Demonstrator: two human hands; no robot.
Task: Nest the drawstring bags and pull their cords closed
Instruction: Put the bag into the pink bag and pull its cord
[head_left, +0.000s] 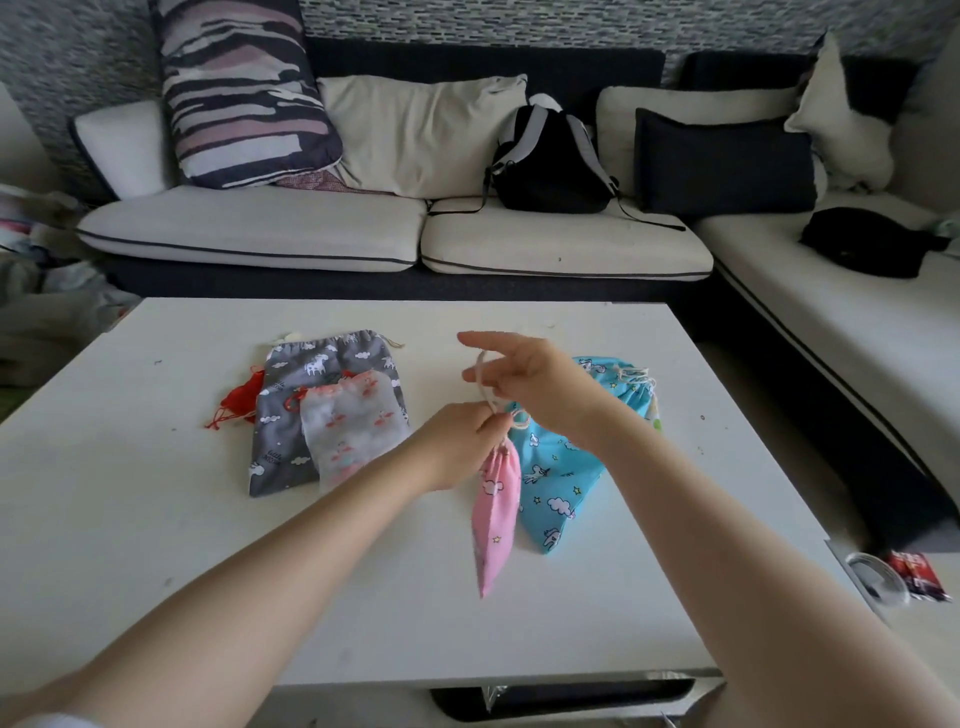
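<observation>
A small pink drawstring bag (496, 512) hangs above the white table (156, 519), its mouth gathered. My left hand (457, 447) pinches the bag's neck. My right hand (535, 384) holds the pale cord (485, 387) above it, index finger stretched out to the left. A blue unicorn bag (566, 478) lies on the table under and behind my right wrist. To the left lies a grey unicorn bag (322, 369), with a translucent flamingo bag (353, 431) on top of it. A red bag (241, 400) peeks out at the grey bag's left edge.
A sofa (311, 234) with cushions and a black backpack (550, 161) stands beyond the table. A black pouch (867, 241) lies on the right seat. A round metal thing and a red packet (919, 574) sit on a ledge at the right.
</observation>
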